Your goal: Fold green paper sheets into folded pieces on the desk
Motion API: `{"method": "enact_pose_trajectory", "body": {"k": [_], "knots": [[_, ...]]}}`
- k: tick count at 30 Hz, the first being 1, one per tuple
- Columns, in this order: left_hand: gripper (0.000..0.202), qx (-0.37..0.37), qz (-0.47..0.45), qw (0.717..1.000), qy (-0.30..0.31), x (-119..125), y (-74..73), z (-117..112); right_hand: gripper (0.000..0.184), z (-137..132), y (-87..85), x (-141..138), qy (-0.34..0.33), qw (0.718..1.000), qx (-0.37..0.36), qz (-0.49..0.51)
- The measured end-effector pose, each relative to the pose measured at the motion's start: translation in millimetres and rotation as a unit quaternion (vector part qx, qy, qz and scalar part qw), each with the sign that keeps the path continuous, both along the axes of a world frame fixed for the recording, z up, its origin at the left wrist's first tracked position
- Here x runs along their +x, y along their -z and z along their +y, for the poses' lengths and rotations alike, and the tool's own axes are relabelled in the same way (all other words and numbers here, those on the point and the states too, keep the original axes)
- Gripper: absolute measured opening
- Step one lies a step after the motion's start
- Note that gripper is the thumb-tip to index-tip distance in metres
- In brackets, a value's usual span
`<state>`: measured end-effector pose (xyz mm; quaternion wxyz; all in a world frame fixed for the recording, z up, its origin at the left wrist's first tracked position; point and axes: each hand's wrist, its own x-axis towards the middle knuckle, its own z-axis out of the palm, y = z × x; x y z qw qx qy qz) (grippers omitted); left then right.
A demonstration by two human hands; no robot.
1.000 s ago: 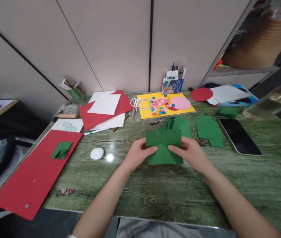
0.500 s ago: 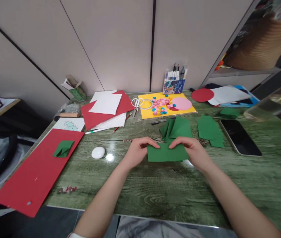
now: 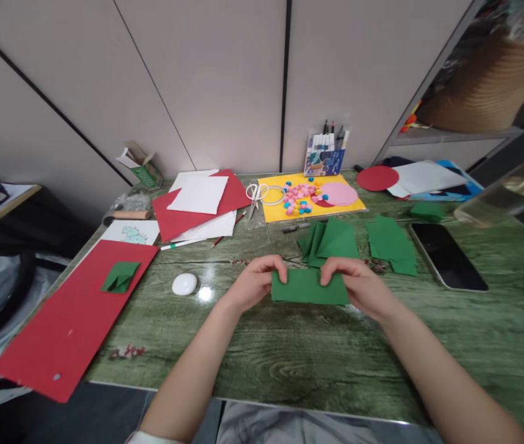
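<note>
- Folded green paper sheet [image 3: 308,287] pressed flat on the green wood-grain tabletop [image 3: 317,364], near the front centre, doubled over into a low strip.
- Left hand [image 3: 255,282] clamped on the sheet's left end, fingertips curled over the top edge; right hand [image 3: 358,285] pinching the right end the same way.
- One fold judged done, with the top edges brought together; crease apparently not yet run flat along its length, and any further folds left to do.
- Finished-looking folded green pieces [image 3: 329,242] fanned just behind the sheet, suggesting several already made; one more folded green piece [image 3: 120,277] resting on the long red card [image 3: 71,320] at left.
- Unfolded green sheets [image 3: 390,245] stacked to the right, beside a dark smartphone [image 3: 447,254], apparently stock not yet worked.
- Scissors [image 3: 256,193], yellow sheet with coloured pom-poms [image 3: 299,198] and pink paper circle [image 3: 337,193] lying untouched farther back; marker set [image 3: 324,151] standing against the wall.
</note>
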<state>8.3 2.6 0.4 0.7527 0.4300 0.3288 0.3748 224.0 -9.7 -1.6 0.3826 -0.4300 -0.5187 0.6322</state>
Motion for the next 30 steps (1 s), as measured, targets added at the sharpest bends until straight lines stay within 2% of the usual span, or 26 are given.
{"method": "enact_pose_trajectory", "body": {"k": [5, 10, 19, 21, 23, 26, 28, 30], "knots": [[0.009, -0.023, -0.044, 0.999, 0.007, 1.3, 2.5, -1.3, 0.013, -1.5, -0.8, -4.0, 0.000, 0.996, -0.052, 0.078], [0.013, -0.030, -0.092, 0.995, 0.016, 3.0, 4.0, -1.3, 0.012, -1.8, -1.1, -6.9, -0.008, 0.989, -0.090, 0.116], [0.011, -0.057, -0.136, 0.989, 0.032, -2.0, 4.4, -0.1, 0.012, -2.6, -3.8, -6.6, -0.010, 0.992, -0.062, 0.106], [0.006, -0.093, -0.173, 0.980, 0.008, -3.0, 4.8, 3.0, 0.010, -0.8, -3.3, -8.0, 0.037, 0.990, -0.058, 0.120], [0.022, -0.136, -0.200, 0.969, -0.052, -0.6, 6.5, 5.5, 0.007, 1.8, 0.0, -10.7, 0.117, 0.982, -0.048, 0.137], [0.037, -0.170, -0.144, 0.968, -0.118, 11.2, 11.3, 3.5, 0.006, 5.1, 10.2, -16.2, 0.226, 0.965, 0.001, 0.134], [0.045, -0.114, -0.096, 0.978, -0.144, 21.6, 14.4, -1.7, 0.009, 5.8, 17.8, -19.0, 0.250, 0.964, 0.045, 0.082], [0.051, -0.030, -0.053, 0.982, -0.177, 30.0, 16.2, -7.7, 0.015, 5.1, 23.1, -20.4, 0.245, 0.963, 0.109, -0.011]]}}
